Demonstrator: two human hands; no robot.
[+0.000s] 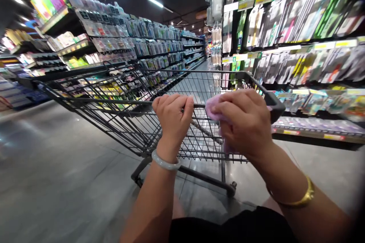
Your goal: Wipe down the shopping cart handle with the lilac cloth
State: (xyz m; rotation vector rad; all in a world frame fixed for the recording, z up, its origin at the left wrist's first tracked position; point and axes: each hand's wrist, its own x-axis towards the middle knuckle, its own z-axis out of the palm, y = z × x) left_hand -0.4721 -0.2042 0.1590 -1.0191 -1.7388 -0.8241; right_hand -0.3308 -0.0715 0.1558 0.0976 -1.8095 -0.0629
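Note:
A black wire shopping cart (pixel 114 102) stands in front of me in a store aisle, its basket holding nothing I can see. My left hand (pixel 172 119) is wrapped round the cart's handle bar (pixel 199 105); a pale bangle sits on that wrist. My right hand (pixel 245 121) is closed on the same bar with a pink-purple soft thing (pixel 212 108), perhaps a cloth or pouch, pressed under its fingers. A gold bangle is on the right wrist.
Shelves of hanging packaged goods (pixel 299 26) run close along the right. More stocked shelves (pixel 114 34) line the left. The grey polished floor (pixel 57 167) stretches left, and the aisle (pixel 203 68) runs ahead between the shelves.

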